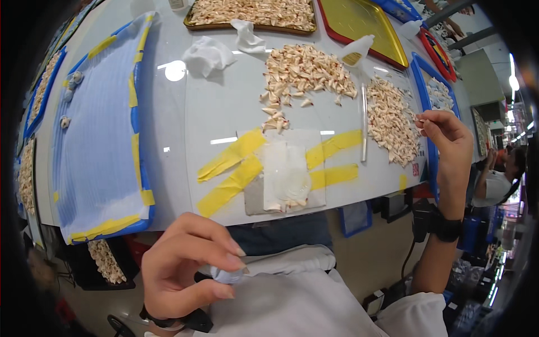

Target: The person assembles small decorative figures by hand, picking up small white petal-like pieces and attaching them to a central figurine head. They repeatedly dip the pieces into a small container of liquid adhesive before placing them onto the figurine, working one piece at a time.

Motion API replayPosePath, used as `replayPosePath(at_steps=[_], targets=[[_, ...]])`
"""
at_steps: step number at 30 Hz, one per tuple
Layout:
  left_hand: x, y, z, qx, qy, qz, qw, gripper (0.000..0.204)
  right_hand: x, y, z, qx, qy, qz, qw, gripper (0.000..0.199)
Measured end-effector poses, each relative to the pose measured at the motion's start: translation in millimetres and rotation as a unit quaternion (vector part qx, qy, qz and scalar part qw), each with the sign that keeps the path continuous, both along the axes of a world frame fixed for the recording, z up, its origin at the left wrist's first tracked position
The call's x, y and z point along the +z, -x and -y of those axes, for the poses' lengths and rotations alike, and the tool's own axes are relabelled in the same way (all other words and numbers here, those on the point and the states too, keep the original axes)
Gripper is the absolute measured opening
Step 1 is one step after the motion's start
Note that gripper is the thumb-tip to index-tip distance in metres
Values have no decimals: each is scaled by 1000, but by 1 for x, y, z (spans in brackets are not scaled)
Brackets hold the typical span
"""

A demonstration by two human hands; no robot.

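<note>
Below the table edge, left hand (188, 264): fingers pinched on a small white piece (227, 275), mostly hidden.
Right hand (443, 135): fingertips together on a tiny fragment (420, 119), hard to make out.

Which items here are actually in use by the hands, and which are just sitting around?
In use:
left hand pinching a small pale round piece
right hand holding a tiny piece at the right shell pile
taped work pad

Lying about:
crumpled tissues
squeeze bottle
yellow tray
blue tray
</note>
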State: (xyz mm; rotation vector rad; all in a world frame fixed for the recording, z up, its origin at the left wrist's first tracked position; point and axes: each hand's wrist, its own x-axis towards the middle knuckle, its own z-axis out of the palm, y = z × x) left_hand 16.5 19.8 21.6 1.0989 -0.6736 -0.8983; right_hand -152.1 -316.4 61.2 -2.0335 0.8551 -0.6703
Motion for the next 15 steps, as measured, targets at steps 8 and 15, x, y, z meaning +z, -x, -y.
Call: replayPosePath(at_steps=[8, 15], targets=[[-16, 11, 22, -35, 44, -40, 998, 28, 2, 10, -71, 0, -86, 46, 995, 14], [-20, 18, 26, 35, 71, -116, 990, 29, -17, 5, -101, 62, -248, 159, 954, 22]])
